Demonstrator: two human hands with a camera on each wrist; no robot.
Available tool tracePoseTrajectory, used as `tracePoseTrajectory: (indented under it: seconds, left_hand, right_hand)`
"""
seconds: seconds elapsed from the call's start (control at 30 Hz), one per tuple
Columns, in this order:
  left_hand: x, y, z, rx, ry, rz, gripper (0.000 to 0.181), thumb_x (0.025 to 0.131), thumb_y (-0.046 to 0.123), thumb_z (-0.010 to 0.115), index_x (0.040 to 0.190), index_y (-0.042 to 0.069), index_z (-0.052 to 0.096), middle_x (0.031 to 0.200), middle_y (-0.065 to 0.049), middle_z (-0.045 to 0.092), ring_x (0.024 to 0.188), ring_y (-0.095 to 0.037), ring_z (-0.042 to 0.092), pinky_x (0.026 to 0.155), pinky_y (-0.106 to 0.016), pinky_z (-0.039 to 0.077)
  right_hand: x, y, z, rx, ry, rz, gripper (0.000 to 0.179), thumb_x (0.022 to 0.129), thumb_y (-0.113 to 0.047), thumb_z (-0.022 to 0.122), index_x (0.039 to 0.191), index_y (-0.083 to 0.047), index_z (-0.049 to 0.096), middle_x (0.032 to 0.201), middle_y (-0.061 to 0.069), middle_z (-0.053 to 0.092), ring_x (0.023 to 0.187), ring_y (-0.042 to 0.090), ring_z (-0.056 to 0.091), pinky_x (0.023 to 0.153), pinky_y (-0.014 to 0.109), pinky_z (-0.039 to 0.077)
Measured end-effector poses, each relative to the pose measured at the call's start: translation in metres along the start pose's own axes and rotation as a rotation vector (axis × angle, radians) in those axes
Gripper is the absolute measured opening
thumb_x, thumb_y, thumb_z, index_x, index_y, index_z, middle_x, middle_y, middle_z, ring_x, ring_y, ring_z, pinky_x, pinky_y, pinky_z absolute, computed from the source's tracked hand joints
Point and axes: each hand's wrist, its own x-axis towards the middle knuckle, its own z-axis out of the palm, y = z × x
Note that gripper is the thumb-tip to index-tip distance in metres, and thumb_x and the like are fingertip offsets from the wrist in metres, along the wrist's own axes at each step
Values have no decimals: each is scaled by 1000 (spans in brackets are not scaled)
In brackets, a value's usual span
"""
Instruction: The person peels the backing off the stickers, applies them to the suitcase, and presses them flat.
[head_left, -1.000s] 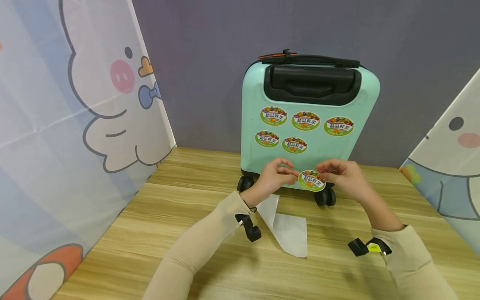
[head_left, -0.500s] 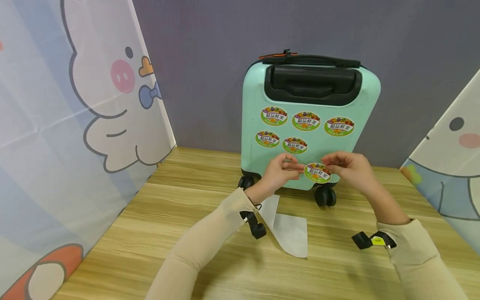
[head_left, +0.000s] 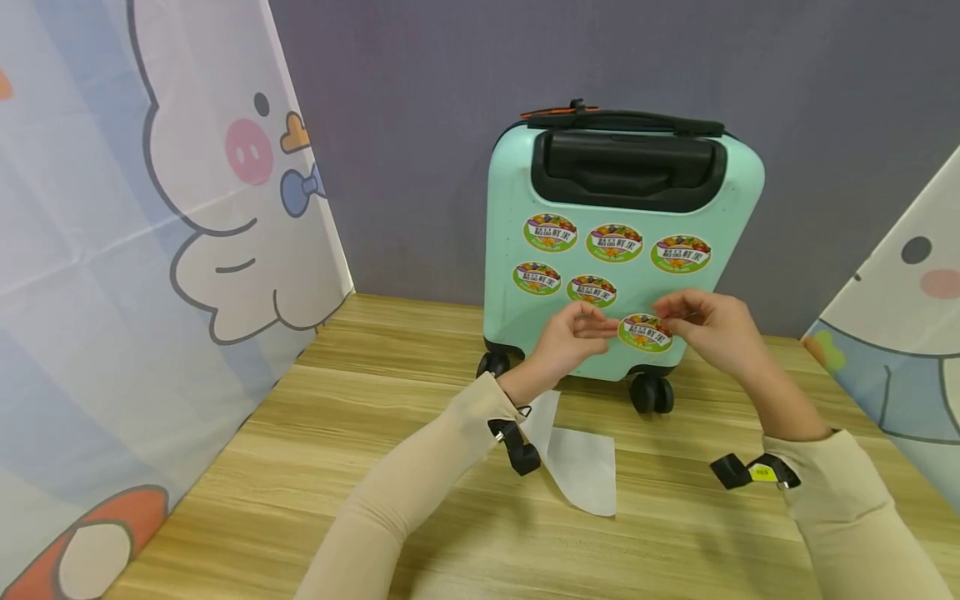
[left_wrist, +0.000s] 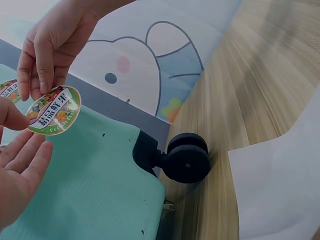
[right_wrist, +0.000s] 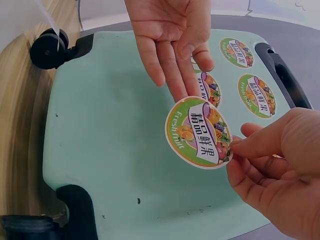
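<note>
An oval fruit sticker [head_left: 645, 333] hangs before the lower right part of a mint-green suitcase [head_left: 513, 321]. My right hand [head_left: 712, 329] pinches its upper right edge between thumb and fingers, as the right wrist view shows on the sticker [right_wrist: 200, 132]. From the other side my left hand [head_left: 566, 342] reaches in with fairly straight fingers, their tips right at the sticker's left edge. Its thumb sits apart from the sticker in the right wrist view. Matching stickers [head_left: 615, 243] are on the suitcase, three in an upper row and two below at left.
White backing paper [head_left: 581, 471], partly folded over, lies on the wooden table [head_left: 420, 350] in front of the suitcase. Black wheels [head_left: 651, 392] stick out at the suitcase's base. A grey wall [head_left: 405, 150] stands behind, and cartoon-printed cloths [head_left: 97, 317] hang at both sides.
Both hands have moved up and to the right with the sticker, from the suitcase's bottom edge to below the lower sticker row's right end. The right hand's pinch is unchanged.
</note>
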Motion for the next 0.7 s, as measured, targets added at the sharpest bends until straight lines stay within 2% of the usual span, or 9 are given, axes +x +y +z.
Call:
tracePoseTrajectory:
  seconds: [0.2,0.43,0.57,0.67,0.7]
  left_hand:
    - [2,1,3,-15,-4,27,25,90,-17,57,111,-6,52,129,-25,61,119,-30,62,89,-28,54]
    - [3,2,5,-29,-13,51,29,89,-15,61,115,-7,51,134,-24,58,123,-28,59,89,-28,54]
    - [2,3,6,-38,-17,51,32,89,-15,60,119,-7,49,136,-23,56,126,-28,57,90,-28,54]
    - [2,3,7,-42,-21,62,33,90,-15,59,120,-7,48,138,-23,54,128,-29,55,91,-28,54]
    - [2,3,7,-45,-24,68,33,90,-15,58,121,-7,48,138,-24,54,128,-29,54,91,-29,53]
  right_hand:
    - [2,-3,0,-97,60,-72,12,92,-2,68,103,2,71,93,18,72,72,-7,57,63,9,43]
    - [2,-8,0,-164,110,-149,13,90,1,68,102,2,71,90,15,72,79,21,64,66,12,41]
    - [1,-12,1,-183,129,-181,15,90,5,66,103,3,70,94,19,72,84,34,66,73,35,51]
    - [0,-14,3,-182,142,-204,15,89,8,64,103,5,69,95,21,71,87,38,66,74,54,51]
    - [0,-13,3,-187,148,-209,15,89,8,64,103,5,69,95,21,70,87,38,65,74,54,51]
